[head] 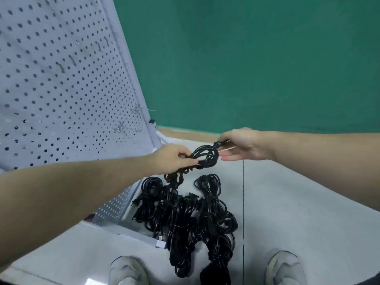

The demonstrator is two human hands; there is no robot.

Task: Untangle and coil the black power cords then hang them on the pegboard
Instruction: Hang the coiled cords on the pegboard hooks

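Left hand (174, 159) grips a coiled black power cord (205, 156), fingers curled round it; right hand (244, 145) pinches its tip at 3 o'clock. Cord pile (185, 219) lies at 6, pegboard (61, 83) at 10. Risk: the trailing strand snags the pile and drags it.

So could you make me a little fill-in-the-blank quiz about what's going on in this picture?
1. The left hand grips a coiled black ____ that the right hand pinches at its end.
2. The pile of cords lies on the ____, between the shoes.
3. The white pegboard stands on the person's ____ side.

Missing words: cord; floor; left
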